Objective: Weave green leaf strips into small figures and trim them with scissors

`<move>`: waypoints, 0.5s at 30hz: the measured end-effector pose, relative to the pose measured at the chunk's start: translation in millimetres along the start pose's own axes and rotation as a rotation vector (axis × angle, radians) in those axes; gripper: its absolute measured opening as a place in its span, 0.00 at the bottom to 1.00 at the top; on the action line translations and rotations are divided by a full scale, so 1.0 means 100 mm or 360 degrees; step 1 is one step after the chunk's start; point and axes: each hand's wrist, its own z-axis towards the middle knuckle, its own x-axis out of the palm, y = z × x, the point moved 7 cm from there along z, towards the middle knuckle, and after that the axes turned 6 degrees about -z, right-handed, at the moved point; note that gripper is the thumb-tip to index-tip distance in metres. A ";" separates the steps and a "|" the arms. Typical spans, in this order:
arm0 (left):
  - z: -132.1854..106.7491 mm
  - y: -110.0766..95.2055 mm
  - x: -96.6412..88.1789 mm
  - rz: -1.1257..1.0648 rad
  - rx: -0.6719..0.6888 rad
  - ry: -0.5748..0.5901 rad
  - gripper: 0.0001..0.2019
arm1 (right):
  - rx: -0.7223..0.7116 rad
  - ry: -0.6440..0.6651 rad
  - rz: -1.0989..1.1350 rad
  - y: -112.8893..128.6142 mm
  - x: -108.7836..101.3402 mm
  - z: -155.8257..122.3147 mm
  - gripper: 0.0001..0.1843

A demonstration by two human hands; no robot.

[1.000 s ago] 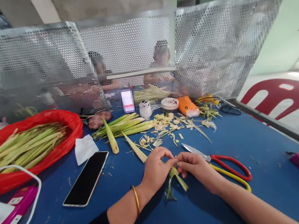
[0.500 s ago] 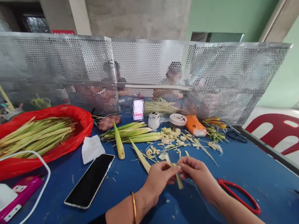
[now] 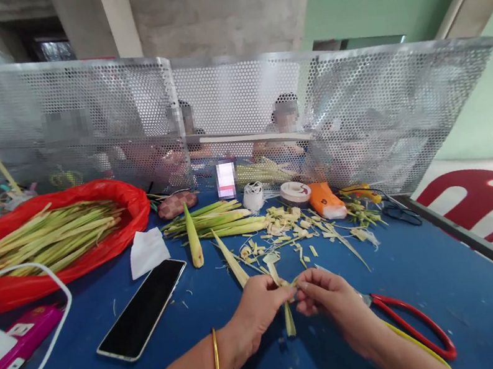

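While left fingers [image 3: 282, 295] pinch a leaf strip [image 3: 289, 321], right fingers [image 3: 310, 290] nip its side.

Pale-green leaf strip [image 3: 289, 322], red-and-yellow scissor handles [image 3: 449, 347], blue table [image 3: 478, 297], red bag [image 3: 137, 206], checked brown pouch [image 3: 177, 205]

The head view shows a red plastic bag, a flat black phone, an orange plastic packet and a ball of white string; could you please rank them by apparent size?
1. Red plastic bag, cropped by the edge
2. Flat black phone
3. Orange plastic packet
4. Ball of white string
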 end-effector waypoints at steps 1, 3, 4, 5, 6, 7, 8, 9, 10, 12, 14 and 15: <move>0.01 0.00 -0.01 0.0033 0.0023 -0.0013 0.08 | 0.0025 0.0012 0.0035 -0.01 0.01 -0.01 0.22; 0.04 0.02 -0.04 0.0127 0.0051 -0.0051 0.07 | 0.0073 0.0019 0.0116 -0.03 0.01 -0.02 0.22; 0.06 0.02 -0.06 0.0169 0.0053 -0.0077 0.07 | 0.0095 0.0011 0.0155 -0.04 0.00 -0.02 0.23; 0.07 0.03 -0.09 0.0197 0.0048 -0.0104 0.06 | 0.0110 -0.0009 0.0194 -0.04 -0.03 0.00 0.23; 0.08 0.03 -0.11 0.0210 0.0036 -0.0130 0.05 | 0.0115 -0.0044 0.0230 -0.03 -0.07 0.03 0.24; 0.09 0.03 -0.14 0.0207 0.0019 -0.0154 0.05 | 0.0109 -0.0096 0.0252 -0.01 -0.13 0.06 0.24; 0.09 0.03 -0.17 0.0194 0.0004 -0.0175 0.05 | 0.0083 -0.0161 0.0239 0.03 -0.20 0.09 0.24; 0.09 0.01 -0.19 0.0177 -0.0008 -0.0197 0.04 | 0.0031 -0.0235 0.0158 0.09 -0.30 0.12 0.24; 0.09 -0.01 -0.22 0.0166 -0.0016 -0.0225 0.04 | -0.0048 -0.0303 -0.0010 0.19 -0.40 0.12 0.22; 0.09 -0.05 -0.28 0.0147 -0.0022 -0.0288 0.04 | -0.0293 -0.0417 -0.0684 0.42 -0.60 0.06 0.15; 0.09 -0.10 -0.33 0.0133 -0.0023 -0.0343 0.04 | -0.0559 -0.0487 -0.1641 0.58 -0.72 -0.12 0.09; 0.08 -0.13 -0.35 0.0125 -0.0023 -0.0364 0.05 | -0.0559 -0.0583 -0.2032 0.57 -0.82 -0.22 0.09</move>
